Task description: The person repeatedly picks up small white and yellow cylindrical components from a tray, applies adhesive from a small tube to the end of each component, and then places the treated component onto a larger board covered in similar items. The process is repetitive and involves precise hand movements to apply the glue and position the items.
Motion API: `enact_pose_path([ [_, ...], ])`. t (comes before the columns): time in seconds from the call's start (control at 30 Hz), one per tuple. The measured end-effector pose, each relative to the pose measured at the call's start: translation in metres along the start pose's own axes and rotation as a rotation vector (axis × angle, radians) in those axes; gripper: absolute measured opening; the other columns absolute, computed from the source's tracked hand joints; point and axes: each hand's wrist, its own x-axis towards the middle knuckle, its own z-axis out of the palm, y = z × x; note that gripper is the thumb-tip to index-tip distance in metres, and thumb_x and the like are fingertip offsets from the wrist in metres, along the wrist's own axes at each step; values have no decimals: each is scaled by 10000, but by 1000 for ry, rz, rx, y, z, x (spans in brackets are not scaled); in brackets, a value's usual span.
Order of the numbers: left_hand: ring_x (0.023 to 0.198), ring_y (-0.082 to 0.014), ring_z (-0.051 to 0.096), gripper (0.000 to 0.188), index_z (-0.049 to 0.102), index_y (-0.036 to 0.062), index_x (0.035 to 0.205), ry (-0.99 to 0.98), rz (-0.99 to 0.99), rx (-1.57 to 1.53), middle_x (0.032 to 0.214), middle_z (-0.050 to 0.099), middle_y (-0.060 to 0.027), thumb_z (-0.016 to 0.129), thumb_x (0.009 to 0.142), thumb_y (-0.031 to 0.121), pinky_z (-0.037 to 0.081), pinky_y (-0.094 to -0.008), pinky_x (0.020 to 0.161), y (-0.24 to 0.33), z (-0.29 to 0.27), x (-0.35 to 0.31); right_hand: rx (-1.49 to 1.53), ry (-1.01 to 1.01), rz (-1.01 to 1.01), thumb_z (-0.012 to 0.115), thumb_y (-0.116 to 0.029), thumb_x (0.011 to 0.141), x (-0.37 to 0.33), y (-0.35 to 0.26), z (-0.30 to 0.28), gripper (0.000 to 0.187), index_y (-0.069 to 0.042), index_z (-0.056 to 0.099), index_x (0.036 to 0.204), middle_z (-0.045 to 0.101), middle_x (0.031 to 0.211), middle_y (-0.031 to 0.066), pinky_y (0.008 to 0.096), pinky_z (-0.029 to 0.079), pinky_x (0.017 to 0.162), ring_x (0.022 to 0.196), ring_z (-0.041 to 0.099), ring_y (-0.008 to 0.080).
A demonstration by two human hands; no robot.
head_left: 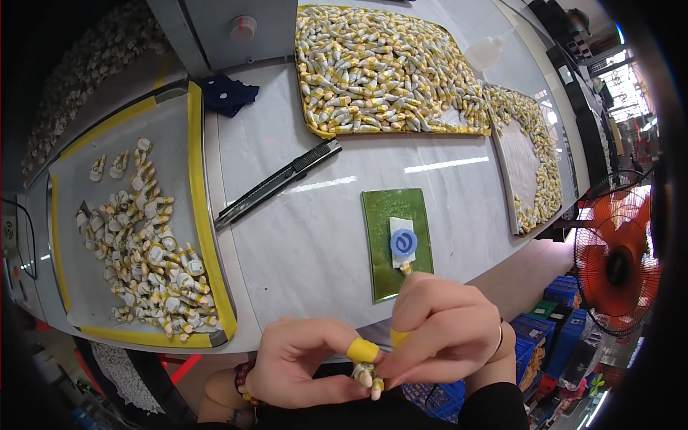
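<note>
Pinching two small tapered pieces, your left hand had its thumb and its finger with the yellow wrap closed narrowly around them, just above your lap at the table's near edge. Your right hand met them from the other side, its fingertips drawn together; you could not have told from this angle whether they gripped a piece or merely touched. Beyond your knuckles lay a green mat bearing a blue disc on a white patch. To your left, a yellow-edged tray held a loose heap, with bare floor around it; a black cutter rested beside it. Farther off, a large tray was densely filled with similar pieces, and another tray at right was only partly covered. You seemed midway: the pair in hand looked unfinished, and plenty remained, though which tray held finished ones was unclear.
</note>
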Motion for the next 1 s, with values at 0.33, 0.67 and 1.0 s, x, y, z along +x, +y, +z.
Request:
enact_pose_path([
  [0.33,792,-141,630,185,614,-58,934,-57,-32,-49,852,662,-108,690,768,-34,479,-235,718,-4,-1,-2,-41,-44,116,754,-106,718,0,-5,3,117,-57,679,794,541,735,18,280,383,524,622,521,170],
  [0.67,797,-133,625,159,612,-60,930,-89,-39,-41,853,660,-107,673,787,-28,481,-237,717,-6,2,0,-70,-74,149,752,-121,720,-1,-10,2,130,-58,665,791,564,705,22,290,397,518,611,535,182],
  [1.0,906,-133,595,200,564,-51,1002,-98,-160,-308,944,635,-96,636,817,-28,448,-262,826,-1,-1,-1,300,-14,70,703,-53,775,-4,10,4,148,-21,615,890,587,814,56,270,426,615,708,546,186],
])
